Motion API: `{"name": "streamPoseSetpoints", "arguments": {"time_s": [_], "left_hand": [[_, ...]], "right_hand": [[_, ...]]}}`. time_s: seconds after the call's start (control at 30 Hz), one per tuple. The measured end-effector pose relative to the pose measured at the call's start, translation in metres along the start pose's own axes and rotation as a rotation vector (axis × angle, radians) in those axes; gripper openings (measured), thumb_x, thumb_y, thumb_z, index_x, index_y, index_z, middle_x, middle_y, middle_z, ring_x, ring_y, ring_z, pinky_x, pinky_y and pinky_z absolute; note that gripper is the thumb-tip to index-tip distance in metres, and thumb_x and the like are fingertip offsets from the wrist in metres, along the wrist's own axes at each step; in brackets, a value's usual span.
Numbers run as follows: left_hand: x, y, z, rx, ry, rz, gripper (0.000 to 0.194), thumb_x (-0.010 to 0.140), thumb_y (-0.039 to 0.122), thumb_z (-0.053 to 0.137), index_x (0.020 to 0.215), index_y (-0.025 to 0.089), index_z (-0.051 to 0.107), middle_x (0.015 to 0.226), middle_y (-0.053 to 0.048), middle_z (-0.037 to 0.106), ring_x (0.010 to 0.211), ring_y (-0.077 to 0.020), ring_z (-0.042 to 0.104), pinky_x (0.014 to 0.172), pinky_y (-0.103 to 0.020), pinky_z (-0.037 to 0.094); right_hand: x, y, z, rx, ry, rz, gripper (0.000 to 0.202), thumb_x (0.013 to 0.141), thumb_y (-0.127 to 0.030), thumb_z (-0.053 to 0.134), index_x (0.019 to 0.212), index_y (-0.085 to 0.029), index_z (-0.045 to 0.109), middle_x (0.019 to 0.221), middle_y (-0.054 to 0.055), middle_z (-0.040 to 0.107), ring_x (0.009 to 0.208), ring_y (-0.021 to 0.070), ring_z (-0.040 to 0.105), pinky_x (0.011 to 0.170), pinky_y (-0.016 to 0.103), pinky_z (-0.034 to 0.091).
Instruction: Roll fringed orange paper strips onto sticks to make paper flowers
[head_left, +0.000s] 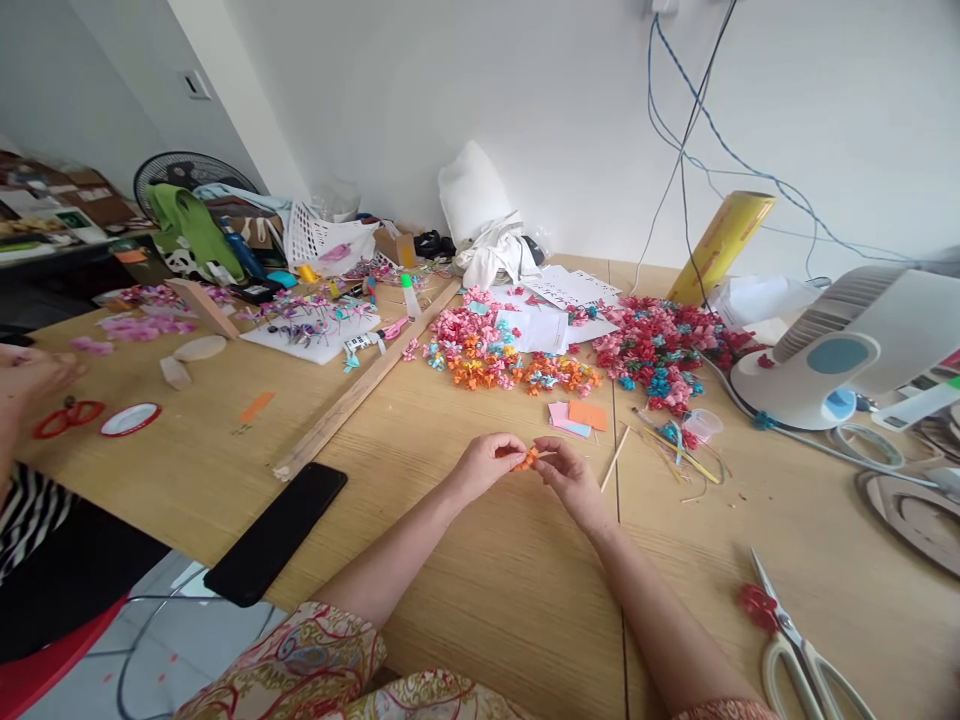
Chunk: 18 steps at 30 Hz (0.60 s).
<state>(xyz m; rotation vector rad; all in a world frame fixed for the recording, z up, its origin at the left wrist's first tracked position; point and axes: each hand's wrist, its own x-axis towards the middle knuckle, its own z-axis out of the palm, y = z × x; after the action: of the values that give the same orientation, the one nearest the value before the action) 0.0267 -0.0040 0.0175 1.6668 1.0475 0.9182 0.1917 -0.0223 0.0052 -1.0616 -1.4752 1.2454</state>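
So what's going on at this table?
A person's left hand and right hand hold a small orange flower-like piece between their fingertips, above a light-brown wooden table. Beyond them lies a heap of small pink, orange and blue flower-like pieces. Metal scissors with whitish handles lie open to the right, and a flat black phone to the left.

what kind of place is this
Probably a small craft workroom: heaps of colourful flower-like pieces, white-handled scissors and coloured cards share a wooden table.
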Motion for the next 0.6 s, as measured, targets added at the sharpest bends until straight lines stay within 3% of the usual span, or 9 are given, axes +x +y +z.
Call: {"name": "streamPoseSetpoints", "arguments": {"time_s": [0.13,0.23,0.6], "left_hand": [[-0.001,0.002,0.000,0.050,-0.003,0.010,0.011,0.073,0.022,0.051,0.074,0.014,0.058,0.069,0.000,0.059,0.064,-0.0096,0.053,0.061,-0.018,0.041],[-0.002,0.007,0.001,0.114,-0.015,0.028,0.010,0.074,0.021,0.049,0.074,0.015,0.058,0.068,0.002,0.059,0.063,-0.0090,0.053,0.061,-0.018,0.041],[-0.003,0.019,-0.003,0.338,-0.092,0.087,0.012,0.074,0.017,0.046,0.075,0.016,0.057,0.071,0.002,0.059,0.065,-0.0092,0.052,0.060,-0.018,0.040]], "right_hand": [[-0.001,0.002,0.000,-0.218,0.105,-0.170,0.021,0.076,-0.029,0.052,0.095,-0.021,0.052,0.088,0.004,0.058,0.078,0.0144,0.056,0.062,0.026,0.045],[0.000,0.003,0.000,-0.330,0.108,-0.269,0.015,0.076,-0.026,0.051,0.090,-0.021,0.054,0.091,0.004,0.058,0.082,0.0151,0.055,0.064,0.026,0.045],[0.003,0.005,-0.007,-0.344,0.045,-0.198,0.014,0.078,-0.029,0.047,0.076,-0.020,0.058,0.075,0.003,0.059,0.069,0.0147,0.052,0.062,0.027,0.042]]}}
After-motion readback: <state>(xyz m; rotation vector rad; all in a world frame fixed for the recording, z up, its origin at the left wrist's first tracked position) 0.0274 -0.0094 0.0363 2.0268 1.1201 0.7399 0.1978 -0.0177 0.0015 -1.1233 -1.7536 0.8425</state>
